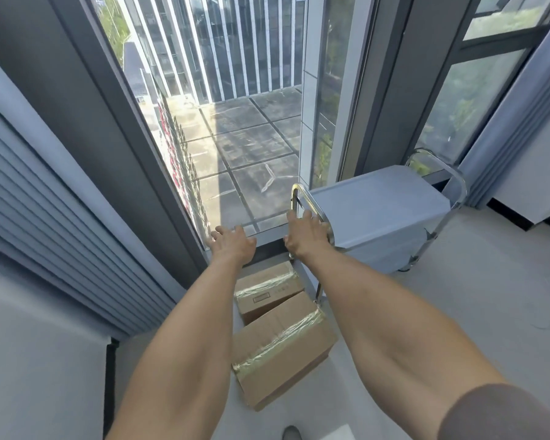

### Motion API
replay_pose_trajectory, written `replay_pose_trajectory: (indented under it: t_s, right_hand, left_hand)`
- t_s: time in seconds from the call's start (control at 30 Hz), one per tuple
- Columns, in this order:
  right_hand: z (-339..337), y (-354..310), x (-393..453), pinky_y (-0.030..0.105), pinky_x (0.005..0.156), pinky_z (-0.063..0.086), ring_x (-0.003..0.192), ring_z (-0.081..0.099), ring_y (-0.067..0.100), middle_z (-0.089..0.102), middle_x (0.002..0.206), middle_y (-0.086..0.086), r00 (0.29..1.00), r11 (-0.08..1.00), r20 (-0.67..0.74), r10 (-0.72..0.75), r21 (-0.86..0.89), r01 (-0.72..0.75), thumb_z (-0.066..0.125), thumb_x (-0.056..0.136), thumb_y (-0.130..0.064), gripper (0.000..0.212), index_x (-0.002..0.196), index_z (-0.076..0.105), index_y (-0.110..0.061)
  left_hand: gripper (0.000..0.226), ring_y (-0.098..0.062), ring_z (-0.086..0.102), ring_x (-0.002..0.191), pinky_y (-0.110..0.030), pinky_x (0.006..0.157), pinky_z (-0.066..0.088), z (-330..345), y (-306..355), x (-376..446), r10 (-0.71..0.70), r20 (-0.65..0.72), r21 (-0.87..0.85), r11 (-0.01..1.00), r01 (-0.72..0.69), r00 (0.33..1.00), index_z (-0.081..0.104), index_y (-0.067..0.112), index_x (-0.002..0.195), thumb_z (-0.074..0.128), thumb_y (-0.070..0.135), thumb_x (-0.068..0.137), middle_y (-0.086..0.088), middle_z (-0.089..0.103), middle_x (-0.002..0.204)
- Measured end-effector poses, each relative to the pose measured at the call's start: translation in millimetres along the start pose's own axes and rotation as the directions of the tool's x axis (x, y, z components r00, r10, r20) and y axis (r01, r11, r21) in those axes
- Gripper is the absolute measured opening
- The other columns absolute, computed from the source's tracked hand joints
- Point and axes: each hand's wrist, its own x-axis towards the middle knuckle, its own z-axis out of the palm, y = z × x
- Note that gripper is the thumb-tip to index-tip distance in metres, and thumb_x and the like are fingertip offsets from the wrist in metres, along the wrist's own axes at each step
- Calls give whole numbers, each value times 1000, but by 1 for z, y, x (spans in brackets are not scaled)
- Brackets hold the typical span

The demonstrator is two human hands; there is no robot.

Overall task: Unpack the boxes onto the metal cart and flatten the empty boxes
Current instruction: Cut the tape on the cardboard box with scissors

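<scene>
We find two taped cardboard boxes on the floor: the near box [283,350] lies under the forearms, and the far box [265,289] sits just beyond it, touching or nearly touching it, against the base of the window. Both are sealed, so in our judgement unpacking has not begun. The metal cart [378,214] stands to the right of the far box, its top bare. The right hand [305,236] grips the cart's near handle [311,201], fingers curled over the tube. The left hand [232,241] is held out over the sill, fingers straight and slightly apart, holding nothing. Both boxes lie well below and nearer than either hand's fingers. Risks as we judge them: pulling the cart leftward or nearer could run its near leg into the far box; a one-handed pull could swing the cart towards the glass [235,154]
</scene>
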Motion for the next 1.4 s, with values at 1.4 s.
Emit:
replay_pose_trajectory:
  t_s: [1.4]
  right_hand:
    - [558,125,225,44,91,43,108,54,33,54,122,17,837,835,193,-512,-118,537,47,85,-9,53,138,42,-16]
  left_hand:
    - [36,-33,46,120,-47,104,36,545,27,216,-118,252,-26,991,129,961,49,13,129,47,27,96,-17,47,129]
